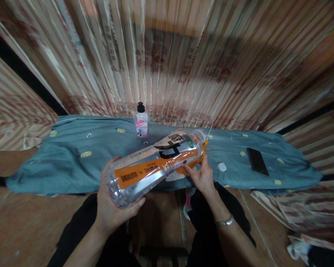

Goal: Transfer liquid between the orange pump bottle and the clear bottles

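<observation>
Left hand (115,207) is cupped round the base of a big clear bottle (156,163), its palm below the base and its thumb laid along the lower side. The right hand (203,176) is bent near the shoulder of this bottle, with the thumb tip at the label and the fingers partly hidden. An orange thing (195,162) is between this hand and the bottle; how firmly the fingers press on it, I cannot tell, and also not what it is. The bottle is held tilted over the cloth, its base toward eight o'clock and its neck toward two o'clock. It has an orange, silver and black label. Beyond the neck, a thin pale strip (210,129) sticks upward.

Taking the bottle as the centre of the clock, a white scalloped thing (172,178) is partly covered at four o'clock. A small white disc (222,167) lies at three o'clock, near the right hand, and a dark phone (257,161) lies farther in the same direction. At eleven o'clock, a pump bottle (141,124) with black top stands upright. All these rest on a blue-green cloth (72,148) with yellow patterns. On the right wrist is a silver bracelet (225,222). At twelve o'clock, behind the cloth, hangs a pleated curtain (167,66).
</observation>
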